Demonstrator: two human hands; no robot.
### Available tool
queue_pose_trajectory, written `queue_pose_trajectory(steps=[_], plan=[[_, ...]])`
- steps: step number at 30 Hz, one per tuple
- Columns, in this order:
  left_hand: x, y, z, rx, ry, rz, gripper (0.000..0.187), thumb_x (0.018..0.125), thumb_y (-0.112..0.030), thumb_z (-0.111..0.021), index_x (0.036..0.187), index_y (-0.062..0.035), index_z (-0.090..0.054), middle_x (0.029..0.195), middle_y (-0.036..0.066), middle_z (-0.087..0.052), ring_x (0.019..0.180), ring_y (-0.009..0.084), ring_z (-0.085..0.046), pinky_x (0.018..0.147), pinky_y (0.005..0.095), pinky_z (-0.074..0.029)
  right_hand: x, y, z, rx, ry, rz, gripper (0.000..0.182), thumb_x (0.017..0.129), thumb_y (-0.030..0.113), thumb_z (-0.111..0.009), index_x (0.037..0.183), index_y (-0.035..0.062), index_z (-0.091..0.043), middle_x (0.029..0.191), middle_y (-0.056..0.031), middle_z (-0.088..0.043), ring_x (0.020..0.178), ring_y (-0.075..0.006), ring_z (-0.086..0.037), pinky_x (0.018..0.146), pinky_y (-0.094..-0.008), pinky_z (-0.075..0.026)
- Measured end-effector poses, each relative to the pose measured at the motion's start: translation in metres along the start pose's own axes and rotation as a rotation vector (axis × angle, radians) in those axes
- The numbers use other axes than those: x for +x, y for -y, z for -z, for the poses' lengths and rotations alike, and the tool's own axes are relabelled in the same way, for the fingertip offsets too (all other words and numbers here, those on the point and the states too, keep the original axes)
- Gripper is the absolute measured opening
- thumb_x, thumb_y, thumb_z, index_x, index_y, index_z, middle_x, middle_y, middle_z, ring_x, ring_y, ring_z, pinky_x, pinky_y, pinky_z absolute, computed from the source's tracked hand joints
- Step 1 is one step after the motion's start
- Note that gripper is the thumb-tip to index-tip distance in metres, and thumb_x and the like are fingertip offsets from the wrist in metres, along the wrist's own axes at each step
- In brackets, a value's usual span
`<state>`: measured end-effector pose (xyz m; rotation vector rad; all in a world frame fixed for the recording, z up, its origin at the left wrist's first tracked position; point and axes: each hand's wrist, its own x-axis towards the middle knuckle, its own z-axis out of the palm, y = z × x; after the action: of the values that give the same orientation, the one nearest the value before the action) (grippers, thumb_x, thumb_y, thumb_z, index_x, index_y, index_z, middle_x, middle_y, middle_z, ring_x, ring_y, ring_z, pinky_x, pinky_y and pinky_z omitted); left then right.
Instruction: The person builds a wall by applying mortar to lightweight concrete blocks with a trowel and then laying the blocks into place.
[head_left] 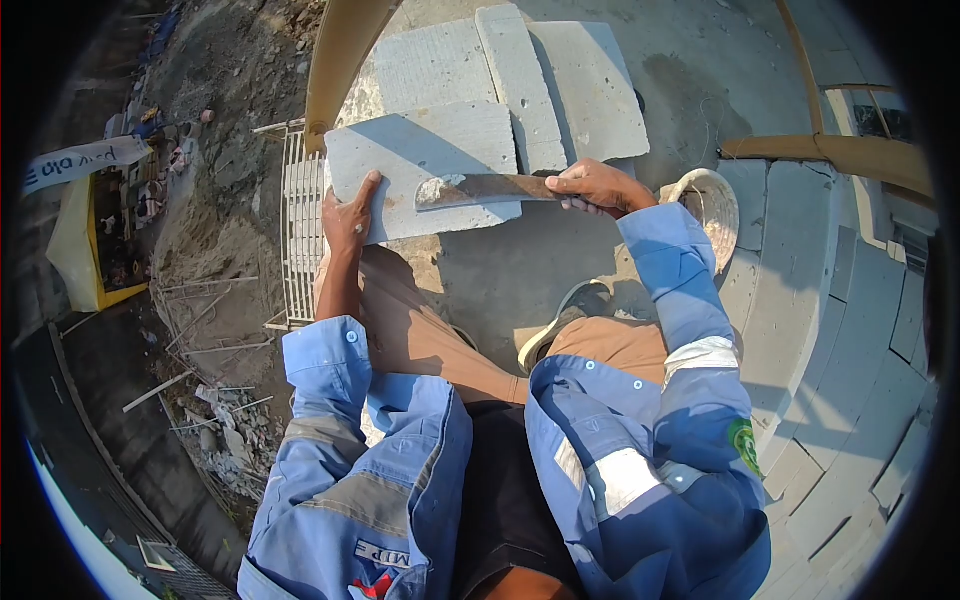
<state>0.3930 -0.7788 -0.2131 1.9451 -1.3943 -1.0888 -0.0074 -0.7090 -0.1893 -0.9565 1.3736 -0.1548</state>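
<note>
A pale grey, lightweight concrete block point(440, 140) lies tilted in front of me. My left hand point(348, 212) grips its left end, with the thumb on the top face and the other fingers mostly hidden at the edge. In my right hand point(600, 188) is one end of a long, flat, machete-like blade point(500, 188), brown and rusty along its length, with whitish residue near the far end. The blade lies across the block's near part, its broad tip pointing left. My right fingers are wrapped round its right end.
More grey blocks point(590, 90) lie just beyond. A pale, dusty bucket point(708, 205) stands right of my right hand. To the left, a white metal grille point(300, 220) borders a drop to rubble. Block walling point(850, 370) rises on the right; a tan post point(345, 60) stands ahead.
</note>
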Motion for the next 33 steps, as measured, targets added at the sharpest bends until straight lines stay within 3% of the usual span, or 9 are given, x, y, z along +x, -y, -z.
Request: queue_pose_trajectory(steps=[17, 19, 23, 25, 26, 29, 33], plan=[[-0.003, -0.001, -0.002, 0.086, -0.063, 0.029, 0.082, 0.072, -0.062, -0.08, 0.114, 0.0059, -0.065, 0.102, 0.021, -0.072, 0.092, 0.0306, -0.071, 0.083, 0.0377, -0.054, -0.001, -0.003, 0.0, -0.104, -0.045, 0.116, 0.055, 0.091, 0.057, -0.066, 0.07, 0.0056, -0.065, 0.056, 0.0008, -0.049, 0.048, -0.0086, -0.044, 0.041, -0.0256, -0.031], [0.005, 0.014, -0.005, 0.064, -0.039, 0.026, 0.082, 0.07, -0.062, -0.082, 0.112, 0.0069, -0.065, 0.102, 0.022, -0.072, 0.093, 0.0314, -0.071, 0.084, 0.0382, -0.054, 0.002, -0.005, 0.0, -0.15, -0.099, 0.071, 0.057, 0.091, 0.057, -0.065, 0.07, 0.0047, -0.065, 0.056, 0.0005, -0.05, 0.05, -0.0102, -0.047, 0.044, -0.0284, -0.034], [0.004, 0.011, -0.004, -0.032, -0.017, 0.044, 0.079, 0.069, -0.06, -0.084, 0.11, 0.0057, -0.066, 0.098, 0.021, -0.073, 0.088, 0.0308, -0.072, 0.08, 0.0383, -0.056, -0.005, 0.004, -0.003, -0.281, -0.132, 0.206, 0.058, 0.091, 0.057, -0.064, 0.071, 0.0022, -0.066, 0.054, -0.0019, -0.049, 0.052, -0.0129, -0.05, 0.049, -0.0333, -0.037], [0.005, 0.013, -0.004, -0.036, -0.026, 0.055, 0.078, 0.069, -0.059, -0.084, 0.109, 0.0053, -0.066, 0.098, 0.02, -0.073, 0.088, 0.0305, -0.072, 0.08, 0.0378, -0.056, -0.025, 0.022, -0.007, -0.524, -0.251, 0.161, 0.058, 0.093, 0.055, -0.061, 0.073, 0.0001, -0.065, 0.057, -0.0085, -0.053, 0.056, -0.0205, -0.053, 0.057, -0.0398, -0.04], [0.006, 0.016, -0.005, -0.038, -0.022, 0.064, 0.077, 0.069, -0.058, -0.085, 0.109, 0.0049, -0.066, 0.099, 0.02, -0.073, 0.089, 0.0301, -0.072, 0.08, 0.0373, -0.056, -0.037, 0.031, -0.013, -0.536, -0.251, 0.16, 0.058, 0.093, 0.055, -0.061, 0.073, 0.0001, -0.065, 0.057, -0.0085, -0.053, 0.056, -0.0205, -0.053, 0.057, -0.0398, -0.04], [0.0, 0.009, -0.004, -0.098, -0.023, 0.083, 0.079, 0.068, -0.06, -0.084, 0.11, 0.0041, -0.066, 0.099, 0.02, -0.073, 0.089, 0.0303, -0.072, 0.081, 0.0378, -0.056, -0.069, 0.064, -0.04, -0.705, -0.419, 0.084, 0.053, 0.096, 0.049, -0.057, 0.076, 0.0006, -0.065, 0.075, -0.0207, -0.064, 0.066, -0.0358, -0.057, 0.066, -0.0475, -0.043], [0.003, 0.013, -0.003, -0.103, 0.004, 0.1, 0.082, 0.066, -0.062, -0.084, 0.111, 0.0037, -0.065, 0.1, 0.02, -0.073, 0.09, 0.031, -0.072, 0.082, 0.0386, -0.056, -0.087, 0.111, -0.045, -0.771, -0.445, -0.021, 0.052, 0.096, 0.048, -0.057, 0.079, 0.0002, -0.067, 0.077, -0.0222, -0.064, 0.071, -0.0373, -0.062, 0.069, -0.0476, -0.046]])
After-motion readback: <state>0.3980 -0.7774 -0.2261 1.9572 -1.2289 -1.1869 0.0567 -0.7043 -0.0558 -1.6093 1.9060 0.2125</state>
